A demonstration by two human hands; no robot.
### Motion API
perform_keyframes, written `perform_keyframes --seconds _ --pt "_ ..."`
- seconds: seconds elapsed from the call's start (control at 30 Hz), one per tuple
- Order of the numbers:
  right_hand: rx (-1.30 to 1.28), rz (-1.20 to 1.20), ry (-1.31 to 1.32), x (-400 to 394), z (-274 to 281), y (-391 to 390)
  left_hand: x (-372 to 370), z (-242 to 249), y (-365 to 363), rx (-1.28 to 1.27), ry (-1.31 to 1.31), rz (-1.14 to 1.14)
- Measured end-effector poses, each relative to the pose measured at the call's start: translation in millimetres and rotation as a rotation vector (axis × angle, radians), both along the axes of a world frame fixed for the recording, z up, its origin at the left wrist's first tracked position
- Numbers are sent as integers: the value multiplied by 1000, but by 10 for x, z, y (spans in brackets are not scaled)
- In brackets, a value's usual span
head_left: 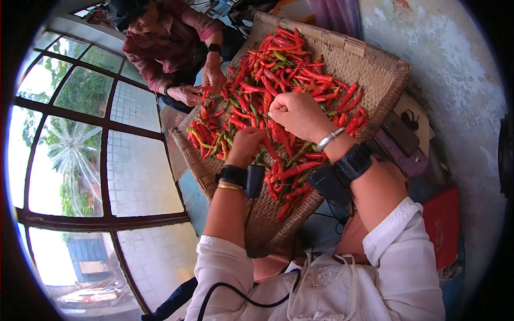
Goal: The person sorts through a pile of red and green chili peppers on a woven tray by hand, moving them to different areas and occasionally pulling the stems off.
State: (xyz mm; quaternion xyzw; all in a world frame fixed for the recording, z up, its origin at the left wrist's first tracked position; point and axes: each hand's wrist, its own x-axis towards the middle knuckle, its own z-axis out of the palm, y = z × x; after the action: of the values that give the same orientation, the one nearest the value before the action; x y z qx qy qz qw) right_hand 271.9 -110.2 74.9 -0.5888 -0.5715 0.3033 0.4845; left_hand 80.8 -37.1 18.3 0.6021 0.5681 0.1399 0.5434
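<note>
Work surface: a woven tray (372, 61) with a thick bound rim, set in the middle of the room, its far and right parts showing bare weave. The peppers (316, 75), mostly red with some green and yellowish, lie heaped across its middle, with a smaller cluster toward the left edge and more at the near side. The wearer's left hand (246, 145), over the left part of the heap, has its fingers curled and clamped on a red pepper (271, 147). The right hand (301, 115), above the middle of the heap, has thumb and fingertips drawn together; whether anything sits between them cannot be told. At the far left, a person (168, 51) in a dark red checked shirt holds a pepper between both hands at the tray's edge. Left side of room: a dark-framed window (107, 123), one pane bearing a pale starburst pattern, foliage and a tiled wall visible outside. Right side: a grey-white wall (439, 75) with patchy paint, a dark phone-like object (400, 134) beside the tray, and a red box or bag (443, 227) nearer. A purple cloth (334, 17) hangs at the far side.
</note>
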Motion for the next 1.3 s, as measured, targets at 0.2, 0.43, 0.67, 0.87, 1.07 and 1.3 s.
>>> perform_keyframes --seconds 0.2,0.43,0.67,0.87,1.07,1.3 --pt "0 9 -31 -43 20 11 -438 190 241 349 167 124" --pt "-10 18 -65 -64 5 3 -612 23 208 712 665 95" --pt "-13 6 -95 -89 -38 48 32 61 -60 827 493 -147" --pt "-23 34 -97 -95 -45 35 372 -231 -244 817 701 -589" --pt "-95 68 -203 -36 -175 120 250 -252 -195 725 438 -389" --pt "-184 -4 -239 -109 -179 141 188 269 -293 239 -206 -332"
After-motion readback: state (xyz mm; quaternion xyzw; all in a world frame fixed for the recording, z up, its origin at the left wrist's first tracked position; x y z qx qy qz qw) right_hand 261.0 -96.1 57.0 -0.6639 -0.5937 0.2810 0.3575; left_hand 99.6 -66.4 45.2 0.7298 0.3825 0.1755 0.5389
